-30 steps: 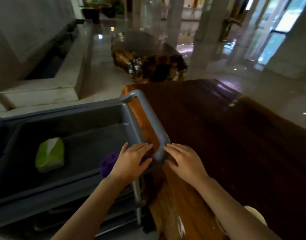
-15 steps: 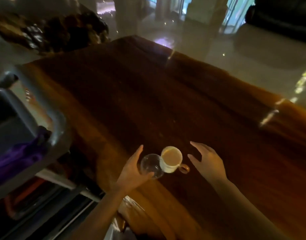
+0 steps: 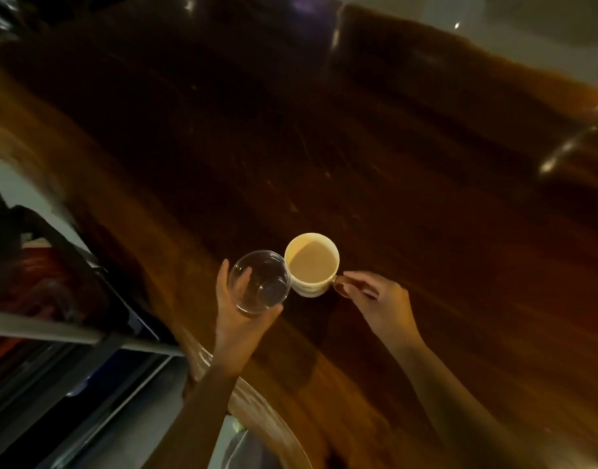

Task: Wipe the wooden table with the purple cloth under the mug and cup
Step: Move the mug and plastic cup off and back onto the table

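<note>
Left hand (image 3: 238, 314) wrapping clear cup (image 3: 259, 282) near wooden table (image 3: 375, 147) edge; cream mug (image 3: 312, 264) touching cup's right side, handle pointing right; right hand (image 3: 380, 304) pinching handle. Purple cloth not showing; lifting both likely coming.
</note>
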A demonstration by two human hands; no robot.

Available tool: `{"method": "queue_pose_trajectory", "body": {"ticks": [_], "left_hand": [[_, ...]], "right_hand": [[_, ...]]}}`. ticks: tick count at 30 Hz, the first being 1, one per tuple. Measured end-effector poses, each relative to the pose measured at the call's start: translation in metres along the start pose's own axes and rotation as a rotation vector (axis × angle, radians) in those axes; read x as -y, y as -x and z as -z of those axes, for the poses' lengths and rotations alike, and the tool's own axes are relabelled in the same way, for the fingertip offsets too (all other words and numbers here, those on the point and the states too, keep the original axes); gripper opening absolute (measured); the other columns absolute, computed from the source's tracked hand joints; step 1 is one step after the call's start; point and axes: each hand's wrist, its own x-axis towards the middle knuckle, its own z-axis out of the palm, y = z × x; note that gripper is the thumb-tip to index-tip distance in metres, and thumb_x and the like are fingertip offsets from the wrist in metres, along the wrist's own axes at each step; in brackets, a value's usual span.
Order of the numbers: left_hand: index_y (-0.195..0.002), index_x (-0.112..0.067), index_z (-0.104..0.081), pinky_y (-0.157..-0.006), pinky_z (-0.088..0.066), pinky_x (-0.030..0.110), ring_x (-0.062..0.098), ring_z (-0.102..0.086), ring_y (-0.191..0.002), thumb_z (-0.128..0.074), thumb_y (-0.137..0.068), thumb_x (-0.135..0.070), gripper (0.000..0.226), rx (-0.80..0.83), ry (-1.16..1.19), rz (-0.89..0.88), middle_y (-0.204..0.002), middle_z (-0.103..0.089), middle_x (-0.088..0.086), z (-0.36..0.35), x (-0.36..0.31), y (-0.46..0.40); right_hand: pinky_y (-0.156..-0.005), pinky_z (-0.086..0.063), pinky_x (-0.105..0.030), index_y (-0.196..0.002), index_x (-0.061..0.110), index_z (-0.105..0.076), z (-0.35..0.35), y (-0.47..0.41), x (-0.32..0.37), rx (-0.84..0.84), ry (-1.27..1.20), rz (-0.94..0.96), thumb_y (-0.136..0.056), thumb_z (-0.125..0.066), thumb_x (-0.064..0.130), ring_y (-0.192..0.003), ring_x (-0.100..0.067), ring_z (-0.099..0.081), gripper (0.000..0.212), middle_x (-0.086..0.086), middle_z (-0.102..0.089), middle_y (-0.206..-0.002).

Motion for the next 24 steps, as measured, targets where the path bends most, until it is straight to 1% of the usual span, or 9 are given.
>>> {"method": "queue_pose_trajectory", "body": {"ticks": [2, 4, 5, 8, 12, 15, 18, 22, 24], "left_hand": [[-0.132, -0.044, -0.026, -0.076, -0.048, 0.011, -0.004, -0.042, -0.119, -0.077, -0.064, -0.004, 0.094, -0.04, 0.002, -0.018, -0.133, -0.044, -0.013, -0.003, 0.004, -0.004], [-0.128, -0.043, -0.032, -0.08, -0.047, 0.012, -0.001, -0.044, -0.119, -0.077, -0.064, -0.005, 0.088, -0.053, -0.011, -0.032, -0.129, -0.047, -0.013, -0.005, 0.007, -0.006], [-0.128, -0.041, -0.033, -0.084, -0.047, 0.017, 0.001, -0.045, -0.12, -0.077, -0.063, -0.003, 0.087, -0.053, -0.007, -0.039, -0.129, -0.047, -0.011, -0.006, 0.008, -0.007], [-0.124, -0.045, -0.037, -0.087, -0.052, 0.029, 0.003, -0.047, -0.119, -0.076, -0.061, 0.001, 0.087, -0.023, 0.061, -0.039, -0.127, -0.046, -0.01, -0.009, 0.007, -0.01], [-0.123, -0.048, -0.038, -0.089, -0.05, 0.032, -0.005, -0.047, -0.115, -0.077, -0.06, 0.001, 0.088, 0.033, 0.059, -0.044, -0.124, -0.045, -0.016, -0.024, 0.001, -0.011], [-0.118, -0.054, -0.038, -0.087, -0.051, 0.028, -0.008, -0.046, -0.114, -0.078, -0.06, -0.003, 0.087, 0.121, 0.061, -0.062, -0.125, -0.044, -0.016, -0.048, -0.01, -0.011], [-0.115, -0.058, -0.038, -0.087, -0.051, 0.026, -0.009, -0.046, -0.114, -0.078, -0.06, -0.005, 0.086, 0.222, 0.041, -0.094, -0.126, -0.045, -0.012, -0.092, -0.028, -0.011], [-0.118, -0.057, -0.034, -0.089, -0.046, 0.023, -0.005, -0.044, -0.116, -0.08, -0.06, -0.008, 0.088, 0.348, -0.014, -0.154, -0.13, -0.045, -0.01, -0.168, -0.058, -0.009], [-0.123, -0.049, -0.034, -0.089, -0.047, 0.022, -0.003, -0.044, -0.117, -0.08, -0.06, -0.008, 0.088, 0.45, -0.031, -0.204, -0.132, -0.044, -0.007, -0.212, -0.075, -0.005]], "right_hand": [[-0.084, -0.04, -0.013, -0.113, 0.02, -0.062, -0.004, -0.001, -0.002, -0.018, -0.055, 0.003, -0.086, -0.06, 0.018, -0.096, 0.001, -0.057, 0.027, 0.008, -0.065, -0.108], [-0.087, -0.046, -0.019, -0.112, 0.021, -0.063, -0.007, -0.001, -0.003, -0.022, -0.109, -0.007, -0.086, -0.06, 0.019, -0.095, -0.001, -0.06, 0.026, 0.015, -0.063, -0.101], [-0.088, -0.049, -0.024, -0.112, 0.021, -0.062, -0.009, -0.001, -0.005, -0.023, -0.137, -0.015, -0.086, -0.06, 0.019, -0.095, -0.003, -0.061, 0.026, 0.018, -0.062, -0.099], [-0.088, -0.052, -0.032, -0.112, 0.02, -0.062, -0.011, 0.0, -0.009, -0.056, -0.208, -0.046, -0.087, -0.059, 0.018, -0.096, -0.006, -0.063, 0.025, 0.013, -0.064, -0.1], [-0.088, -0.053, -0.036, -0.112, 0.015, -0.062, 0.006, 0.003, -0.02, -0.12, -0.304, -0.082, -0.088, -0.057, 0.016, -0.099, -0.011, -0.064, 0.024, 0.005, -0.067, -0.104], [-0.074, -0.057, -0.027, -0.103, 0.019, -0.064, 0.038, 0.009, -0.03, -0.194, -0.44, -0.122, -0.088, -0.058, 0.015, -0.09, -0.009, -0.068, 0.017, 0.012, -0.066, -0.094], [-0.071, -0.058, -0.025, -0.091, 0.024, -0.066, 0.084, 0.02, -0.044, -0.288, -0.541, -0.141, -0.087, -0.059, 0.014, -0.089, -0.009, -0.068, 0.013, 0.007, -0.069, -0.094], [-0.07, -0.058, -0.025, -0.098, 0.009, -0.068, 0.154, 0.037, -0.068, -0.426, -0.555, -0.158, -0.086, -0.059, 0.015, -0.089, -0.014, -0.069, 0.015, -0.006, -0.071, -0.098], [-0.071, -0.058, -0.026, -0.1, 0.007, -0.067, 0.193, 0.051, -0.083, -0.488, -0.523, -0.163, -0.087, -0.058, 0.014, -0.09, -0.017, -0.069, 0.017, -0.009, -0.07, -0.1]]}}
